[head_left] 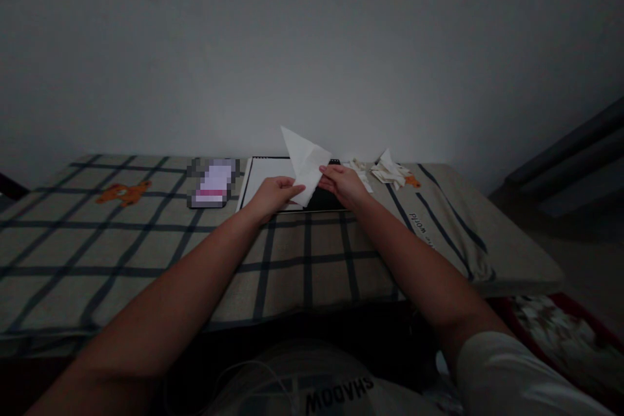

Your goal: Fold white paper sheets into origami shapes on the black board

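Both my hands hold a white sheet of paper (305, 161) folded into a triangle, its tip pointing up and to the left. My left hand (273, 195) pinches the sheet's lower edge. My right hand (343, 183) grips its right corner. The paper is raised just above a flat black board (324, 200) that has a white sheet (266, 177) lying on its left part.
A checked cloth (146, 240) covers the table, with an orange animal print (123, 194) at the left. A blurred-out object (213, 183) lies left of the board. Crumpled folded papers (387, 171) sit at the back right. A plain wall stands behind the table.
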The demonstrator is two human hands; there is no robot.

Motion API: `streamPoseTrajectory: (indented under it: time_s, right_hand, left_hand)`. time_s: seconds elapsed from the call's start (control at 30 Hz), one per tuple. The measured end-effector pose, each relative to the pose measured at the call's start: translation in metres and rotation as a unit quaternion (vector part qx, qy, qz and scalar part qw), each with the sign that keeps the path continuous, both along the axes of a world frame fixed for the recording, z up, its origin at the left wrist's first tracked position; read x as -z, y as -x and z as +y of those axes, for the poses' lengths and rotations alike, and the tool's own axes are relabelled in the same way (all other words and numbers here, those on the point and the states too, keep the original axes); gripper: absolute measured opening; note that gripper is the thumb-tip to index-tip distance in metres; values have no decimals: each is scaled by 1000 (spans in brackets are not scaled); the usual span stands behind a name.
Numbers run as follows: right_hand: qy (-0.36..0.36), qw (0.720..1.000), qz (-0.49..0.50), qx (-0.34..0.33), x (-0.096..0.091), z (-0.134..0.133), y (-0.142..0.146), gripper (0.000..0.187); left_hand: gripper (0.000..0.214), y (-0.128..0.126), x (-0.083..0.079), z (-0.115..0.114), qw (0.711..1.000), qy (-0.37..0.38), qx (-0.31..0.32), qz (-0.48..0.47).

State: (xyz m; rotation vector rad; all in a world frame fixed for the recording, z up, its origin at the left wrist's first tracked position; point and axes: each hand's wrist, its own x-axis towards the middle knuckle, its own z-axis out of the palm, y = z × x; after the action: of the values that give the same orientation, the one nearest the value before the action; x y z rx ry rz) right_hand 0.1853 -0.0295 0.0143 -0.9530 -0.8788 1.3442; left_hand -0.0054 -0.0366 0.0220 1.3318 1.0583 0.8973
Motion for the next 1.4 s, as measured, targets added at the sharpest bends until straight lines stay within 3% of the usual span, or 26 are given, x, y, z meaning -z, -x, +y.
streamPoseTrajectory:
  time_s: [0.43, 0.77, 1.13, 1.4]
  right_hand:
    - [-3, 1000, -10, 27, 1, 3, -7, 15]
    - [-1, 999, -4, 34, -3, 2, -10, 12]
    - [-4, 999, -21, 41, -3, 4, -14, 16]
    - [12, 999, -36, -36, -1, -1, -7, 11]
  left_hand:
    - [28, 2, 4, 5, 1000, -6, 27, 10]
    - [23, 3, 2, 3, 1000, -6, -5, 30]
    - [35, 5, 5, 7, 998, -30, 3, 54]
    - [27, 4, 3, 4, 999, -40, -19, 30]
